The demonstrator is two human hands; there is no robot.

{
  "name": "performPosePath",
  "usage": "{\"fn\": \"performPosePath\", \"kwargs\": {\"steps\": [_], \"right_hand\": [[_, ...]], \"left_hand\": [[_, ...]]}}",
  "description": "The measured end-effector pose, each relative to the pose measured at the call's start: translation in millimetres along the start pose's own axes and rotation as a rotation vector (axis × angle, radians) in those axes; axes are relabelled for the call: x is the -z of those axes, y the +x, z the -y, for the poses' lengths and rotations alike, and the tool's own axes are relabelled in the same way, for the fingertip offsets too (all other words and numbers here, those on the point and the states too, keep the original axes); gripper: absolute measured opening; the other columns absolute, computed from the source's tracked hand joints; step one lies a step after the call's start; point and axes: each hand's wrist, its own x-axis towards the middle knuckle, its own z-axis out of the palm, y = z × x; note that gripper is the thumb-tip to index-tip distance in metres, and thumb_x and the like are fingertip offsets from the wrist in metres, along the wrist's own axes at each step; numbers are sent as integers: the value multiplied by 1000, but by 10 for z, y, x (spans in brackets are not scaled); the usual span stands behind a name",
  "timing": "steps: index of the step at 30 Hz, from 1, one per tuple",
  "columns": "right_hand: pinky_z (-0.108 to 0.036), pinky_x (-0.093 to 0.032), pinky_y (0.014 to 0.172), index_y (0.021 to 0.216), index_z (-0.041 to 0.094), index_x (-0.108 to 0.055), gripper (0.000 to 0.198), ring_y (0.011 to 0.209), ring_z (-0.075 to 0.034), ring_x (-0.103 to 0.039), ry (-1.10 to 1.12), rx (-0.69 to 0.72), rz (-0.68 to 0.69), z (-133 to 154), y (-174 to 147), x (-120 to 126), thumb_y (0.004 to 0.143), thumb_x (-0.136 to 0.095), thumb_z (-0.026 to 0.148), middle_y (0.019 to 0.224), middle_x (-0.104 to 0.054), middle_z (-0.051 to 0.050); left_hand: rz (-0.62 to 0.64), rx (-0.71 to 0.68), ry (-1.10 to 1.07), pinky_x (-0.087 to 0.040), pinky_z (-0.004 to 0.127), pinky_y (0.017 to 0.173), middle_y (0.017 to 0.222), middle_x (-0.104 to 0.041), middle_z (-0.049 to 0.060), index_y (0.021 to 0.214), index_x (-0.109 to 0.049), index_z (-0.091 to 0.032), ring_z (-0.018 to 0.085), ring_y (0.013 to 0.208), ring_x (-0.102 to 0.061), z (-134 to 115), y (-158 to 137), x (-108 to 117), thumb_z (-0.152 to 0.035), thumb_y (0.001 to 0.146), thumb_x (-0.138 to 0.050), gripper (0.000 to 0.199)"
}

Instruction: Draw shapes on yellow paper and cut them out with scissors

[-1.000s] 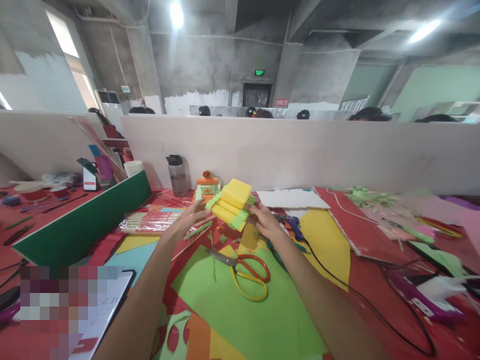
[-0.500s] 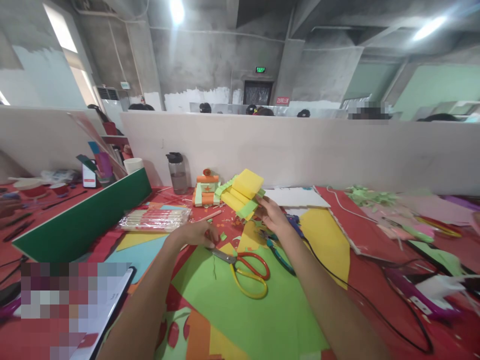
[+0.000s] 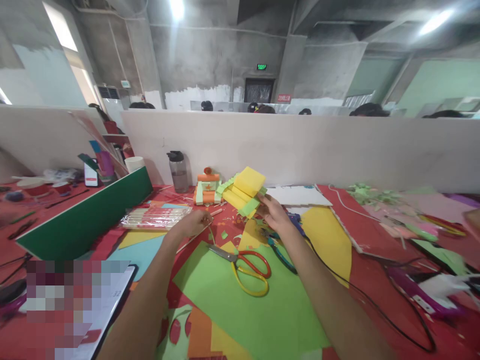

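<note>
My right hand [image 3: 273,212] is closed on the lower right side of a yellow and green paper model [image 3: 243,192], holding it tilted above the table. My left hand [image 3: 193,222] is pinched, and a thin pale strip [image 3: 212,235] hangs from its fingertips. Below it, scissors [image 3: 234,257] with one red and one yellow handle lie closed on a large green paper sheet [image 3: 262,310]. Beyond the left hand stands an orange and pale green paper model [image 3: 208,187].
A dark-lidded bottle [image 3: 178,171] stands by the white partition [image 3: 300,145]. Wrapped sticks [image 3: 155,218] lie at left beside an upright green board [image 3: 90,215]. Teal-handled pliers [image 3: 281,255] and a black cable [image 3: 337,274] are at right. Paper scraps lie around.
My left hand has risen away from the scissors' tips, bringing up the thin strip that lay beside them. The right hand and its paper model have barely moved.
</note>
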Motion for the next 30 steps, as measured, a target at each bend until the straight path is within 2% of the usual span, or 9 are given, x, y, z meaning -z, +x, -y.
{"fn": "performPosePath", "kwargs": {"steps": [5, 8, 10, 12, 16, 20, 23, 27, 30], "right_hand": [[-28, -63, 63, 97, 21, -68, 40, 79, -20, -73, 39, 21, -14, 28, -4, -7, 66, -89, 35, 96, -77, -3], [-24, -61, 55, 91, 21, -68, 35, 69, -17, -71, 62, 33, -54, 46, -8, -12, 65, -89, 32, 85, -76, 0], [-21, -58, 49, 87, 22, -67, 31, 63, -15, -69, 74, 44, -87, 45, -3, -7, 66, -88, 31, 78, -74, 1], [-20, -56, 46, 86, 22, -66, 30, 61, -14, -67, 81, 53, -120, 33, 9, 1, 66, -87, 30, 75, -73, 2], [-21, -58, 51, 91, 22, -65, 33, 66, -15, -70, 80, 59, -166, 7, 26, 8, 66, -85, 28, 81, -74, 1], [-27, -62, 61, 97, 23, -63, 38, 79, -19, -73, 55, 51, -172, -9, 0, -47, 67, -85, 27, 91, -76, 0], [-29, -64, 62, 100, 24, -61, 39, 83, -21, -74, 21, 40, -176, -55, -50, -142, 68, -84, 25, 96, -76, -1], [-30, -63, 59, 104, 25, -60, 41, 79, -21, -75, -30, -13, -166, -178, -109, -274, 69, -82, 20, 95, -76, -1], [-33, -64, 61, 105, 24, -59, 40, 79, -22, -75, -50, -63, -142, -256, -122, -320, 71, -80, 21, 93, -76, -1]], "left_hand": [[-360, 298, 151, -46, 30, 69, 99, -68, 10, 116, -63, -16, 23, 80, -64, 43, -12, 60, -9, 79, -47, 41], [-447, 283, 259, -48, 33, 78, 112, -63, 13, 119, -61, -16, 25, 93, -62, 45, -21, 39, -6, 77, -49, 45], [-484, 202, 349, -46, 36, 88, 117, -60, 14, 118, -62, -17, 28, 106, -58, 30, -20, 10, -6, 78, -52, 42], [-491, 143, 379, -45, 36, 92, 119, -60, 13, 114, -64, -19, 28, 108, -58, 5, -12, -13, -10, 82, -52, 35], [-449, 241, 319, -47, 31, 75, 118, -65, 10, 116, -62, -23, 25, 93, -65, -31, -15, 17, -13, 88, -47, 34], [-491, 291, 303, -46, 31, 74, 119, -68, 10, 125, -59, -22, 26, 100, -67, -34, -61, 109, -3, 80, -45, 51], [-527, 267, 265, -47, 31, 72, 130, -64, 10, 131, -53, -23, 25, 96, -68, -47, -97, 145, -2, 79, -44, 57], [-590, 274, 289, -47, 33, 70, 147, -50, 10, 134, -50, -25, 26, 102, -66, -92, -124, 159, -2, 80, -45, 59], [-651, 312, 295, -47, 33, 68, 150, -45, 9, 132, -53, -27, 27, 99, -66, -107, -139, 183, -5, 80, -49, 57]]}}
